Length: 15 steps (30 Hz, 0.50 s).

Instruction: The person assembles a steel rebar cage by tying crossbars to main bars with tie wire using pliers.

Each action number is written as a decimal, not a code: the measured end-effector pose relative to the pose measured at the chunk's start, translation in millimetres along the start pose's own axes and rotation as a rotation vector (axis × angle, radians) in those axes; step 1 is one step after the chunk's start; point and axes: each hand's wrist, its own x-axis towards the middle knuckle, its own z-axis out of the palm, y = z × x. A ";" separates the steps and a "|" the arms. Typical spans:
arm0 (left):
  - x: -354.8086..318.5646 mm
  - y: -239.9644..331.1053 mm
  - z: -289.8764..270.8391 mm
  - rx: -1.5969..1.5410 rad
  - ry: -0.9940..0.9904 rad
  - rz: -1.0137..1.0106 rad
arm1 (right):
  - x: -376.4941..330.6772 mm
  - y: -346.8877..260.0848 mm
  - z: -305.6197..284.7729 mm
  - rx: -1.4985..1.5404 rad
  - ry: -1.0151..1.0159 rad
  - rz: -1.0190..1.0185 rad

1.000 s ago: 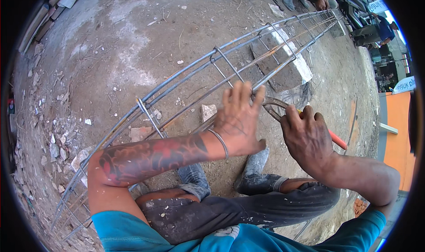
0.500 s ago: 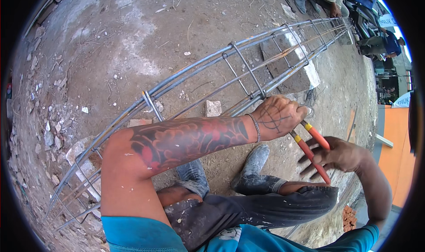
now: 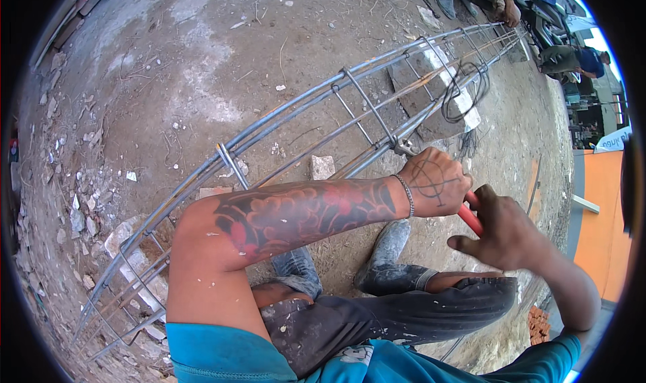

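Observation:
A long rebar cage [image 3: 367, 99] of bars and square stirrups runs diagonally before me. My left hand [image 3: 437, 183] is closed round the upper part of a pair of pincers, whose metal jaws [image 3: 404, 149] are at a stirrup corner on the near bars. Below that fist, my right hand [image 3: 505, 231] curls its fingers at the red handle [image 3: 470, 215], thumb sticking out apart from it. The second handle and the right fingertips are hidden. A loose loop of dark wire [image 3: 464, 93] shows against the cage; I cannot tell whether it rests there.
A pale slab [image 3: 464, 107] lies beneath the cage, with a bundle of thin wires [image 3: 469, 143] beside it. Another person's hand [image 3: 511, 13] is at the cage's far end. Rubble [image 3: 77, 215] lies at left, a stone chunk [image 3: 323, 167] under the bars, bricks [image 3: 538, 326] at lower right.
My left hand has moved slightly right, bringing the pincer jaws into sight. My right hand's spread fingers have curled at the handle. A loop of dark wire has appeared over the cage.

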 end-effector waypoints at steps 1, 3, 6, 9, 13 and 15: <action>-3.3 -0.3 1.9 0.006 0.000 0.000 | 2.5 7.9 2.4 0.000 0.005 -0.003; -8.2 -0.4 7.8 0.010 0.196 0.068 | 14.1 39.4 16.8 1.427 -0.504 -0.070; -17.1 -0.7 13.0 0.066 0.207 0.117 | 26.7 49.9 36.4 1.392 -0.497 -0.096; -19.5 1.9 8.9 0.176 0.308 0.077 | 12.7 19.2 17.6 0.661 -0.119 -0.183; -28.5 47.4 -13.0 0.518 0.419 -0.073 | 9.3 14.8 24.1 -0.200 0.348 -0.183; -38.6 62.4 -21.9 0.408 0.295 -0.097 | 11.2 21.4 31.4 -0.266 0.380 -0.202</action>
